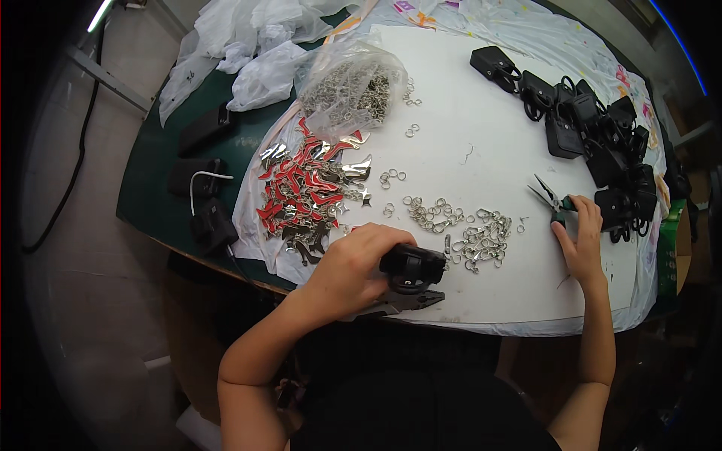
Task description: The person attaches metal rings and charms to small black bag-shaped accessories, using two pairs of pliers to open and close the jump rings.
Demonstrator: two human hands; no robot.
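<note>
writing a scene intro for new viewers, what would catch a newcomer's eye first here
Probably the heap of red-and-silver shoe-shaped metal charms on the table's left side, below a clear plastic bag of silvery metal rings. Next, the jumble of boxy black cases along the right. Front and centre, the left hand grips a similar black case, while the right hand holds open slim-nosed pliers.

Smooth, dark plastic-like material with glossy highlights covers the black case [412,263]; the long-nosed pliers [557,202] show bare metal jaws. Shiny, mirror-like metal edges the boot charms [307,180], filled with glossy red. The clasps [485,240] are polished silver metal. Clear, crinkled plastic forms the bag [350,71]; the white board [466,98] looks smooth and matt, the green table [147,180] dull.
</note>
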